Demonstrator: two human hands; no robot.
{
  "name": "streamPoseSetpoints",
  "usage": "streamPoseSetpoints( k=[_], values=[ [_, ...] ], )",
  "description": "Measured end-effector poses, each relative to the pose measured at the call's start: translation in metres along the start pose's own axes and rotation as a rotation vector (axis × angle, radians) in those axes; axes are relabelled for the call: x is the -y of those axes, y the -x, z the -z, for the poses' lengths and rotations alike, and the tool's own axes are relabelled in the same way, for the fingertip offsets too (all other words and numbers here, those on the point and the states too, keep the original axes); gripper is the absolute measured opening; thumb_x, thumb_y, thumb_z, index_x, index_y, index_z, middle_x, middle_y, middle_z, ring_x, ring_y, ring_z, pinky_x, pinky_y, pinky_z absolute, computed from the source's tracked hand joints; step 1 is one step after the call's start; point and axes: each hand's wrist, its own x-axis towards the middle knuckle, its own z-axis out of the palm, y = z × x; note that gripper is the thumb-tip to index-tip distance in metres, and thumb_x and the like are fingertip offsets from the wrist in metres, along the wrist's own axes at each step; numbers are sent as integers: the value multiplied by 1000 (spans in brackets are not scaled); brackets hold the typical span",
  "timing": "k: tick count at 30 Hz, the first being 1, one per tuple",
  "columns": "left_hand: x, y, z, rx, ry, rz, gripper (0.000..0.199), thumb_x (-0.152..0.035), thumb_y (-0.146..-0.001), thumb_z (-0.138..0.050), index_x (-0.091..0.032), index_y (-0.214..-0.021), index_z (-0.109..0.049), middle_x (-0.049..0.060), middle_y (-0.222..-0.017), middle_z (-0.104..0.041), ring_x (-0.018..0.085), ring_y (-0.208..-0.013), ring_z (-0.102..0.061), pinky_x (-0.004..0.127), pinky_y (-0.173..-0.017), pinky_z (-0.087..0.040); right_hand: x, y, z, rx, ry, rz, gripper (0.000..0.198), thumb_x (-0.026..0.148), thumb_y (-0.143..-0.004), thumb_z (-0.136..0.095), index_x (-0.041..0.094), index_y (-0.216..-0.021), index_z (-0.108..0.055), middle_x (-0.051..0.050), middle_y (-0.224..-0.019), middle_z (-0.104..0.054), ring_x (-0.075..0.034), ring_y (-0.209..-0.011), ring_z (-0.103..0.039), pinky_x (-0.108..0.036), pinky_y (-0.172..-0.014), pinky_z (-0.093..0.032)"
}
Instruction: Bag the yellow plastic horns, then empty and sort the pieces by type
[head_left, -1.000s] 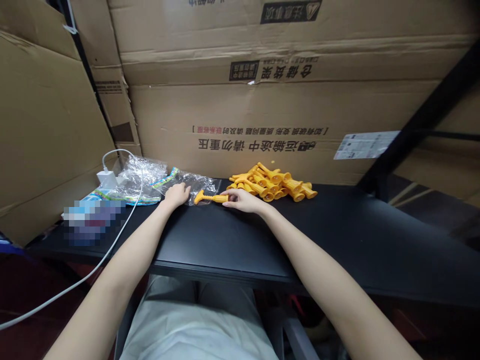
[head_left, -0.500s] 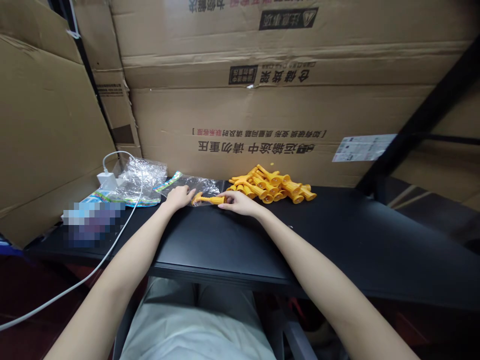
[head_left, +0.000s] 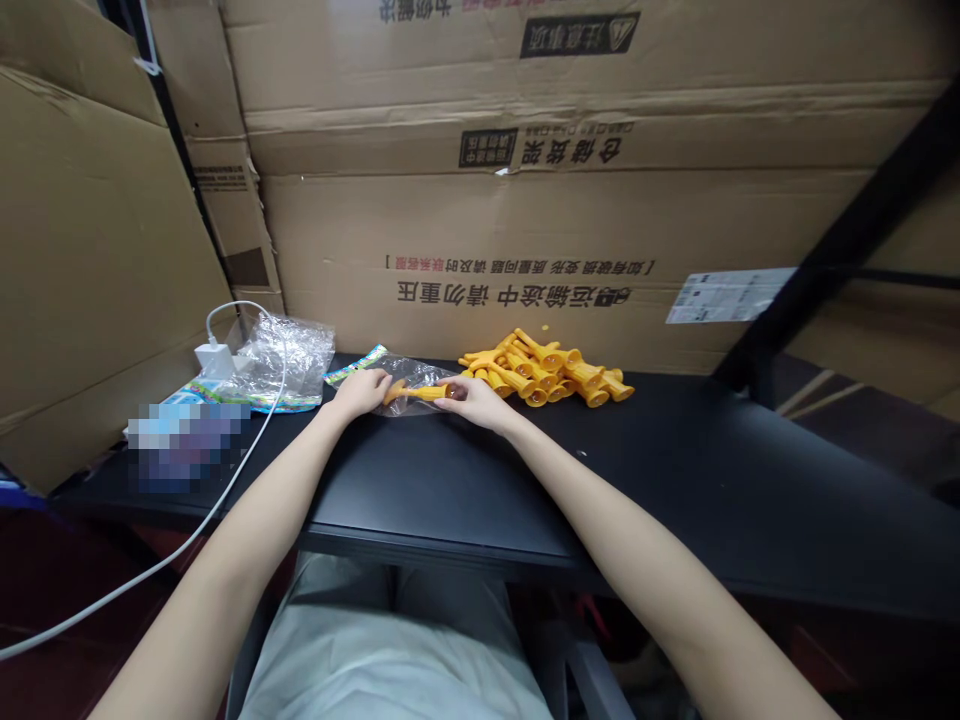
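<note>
A clear plastic bag (head_left: 420, 373) with a colourful printed edge lies on the black tabletop between my hands. An orange-yellow plastic piece (head_left: 424, 392), slim with a flared hollow end, stretches across the bag and looks to be at least partly inside it. My left hand (head_left: 363, 393) is closed at the bag's left side, by the narrow end of the piece. The fingers of my right hand (head_left: 480, 403) close round the flared end. Just beyond that hand lies a heap of similar orange-yellow pieces (head_left: 551, 375).
Crumpled clear bags (head_left: 289, 355) lie at the left beside a white charger (head_left: 215, 358). Its white cable (head_left: 255, 440) hangs over the table's front edge. A cardboard wall (head_left: 450, 220) stands behind, and a black shelf post (head_left: 832, 230) slants at the right.
The bag's printed edge has shifted slightly right. The piece's flared end has turned a little, so its opening shows more by my right fingers. Both hands have stayed nearly in place.
</note>
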Motion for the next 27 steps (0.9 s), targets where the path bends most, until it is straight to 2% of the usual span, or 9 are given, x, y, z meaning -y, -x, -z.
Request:
streamPoseSetpoints(
  k=[9,11,17,19,21,24,27],
  values=[
    [6,-4,-7,-50,57,0,32,-31,-92,-39,-22,-109,-65,4,-116,-67,19,-111,-60,27,-95,-43,13,1,-10,65,115,12,43,27,-72,-71,11,-112,-67,-4,-75,-64,-14,-67,-57,-28,-69,-46],
    [5,-4,-8,-55,68,-10,32,-30,-92,-39,-21,-110,-64,5,-117,-66,19,-113,-59,27,-97,-43,15,0,-14,93,72,-5,43,28,-71,-72,10,-110,-67,-3,-72,-63,-13,-64,-55,-27,-65,-44],
    [2,-1,-3,-60,127,-20,36,-33,-93,-38,-17,-115,-62,8,-120,-65,21,-114,-58,31,-99,-42,19,-1,-22,277,-239,-106,41,39,-63,-76,11,-92,-71,1,-66,-60,-9,-57,-48,-23,-56,-39],
    [0,2,1,-39,153,-70,41,-40,-91,-42,-16,-121,-57,10,-127,-60,23,-119,-54,34,-103,-40,17,-1,-24,269,-227,-105,47,42,-63,-75,10,-97,-70,2,-63,-56,-8,-56,-44,-22,-53,-36],
    [-5,5,4,19,185,-147,52,-44,-86,-49,-15,-129,-50,12,-137,-52,25,-126,-48,37,-107,-35,14,-1,-26,228,-187,-88,57,41,-65,-74,8,-111,-66,3,-63,-53,-8,-55,-41,-21,-52,-34],
    [-16,9,5,122,213,-216,67,-41,-79,-56,-17,-139,-37,14,-148,-36,30,-137,-32,49,-112,-25,9,-3,-30,176,-190,-59,76,34,-68,-73,8,-135,-48,2,-70,-55,-7,-57,-42,-20,-52,-36],
    [-28,13,3,164,216,-239,80,-38,-73,-61,-20,-143,-28,13,-154,-23,35,-143,-13,61,-111,-14,5,-4,-33,147,-217,-37,88,30,-69,-72,12,-145,-33,-1,-80,-58,-8,-59,-45,-20,-54,-39]
  ],
)
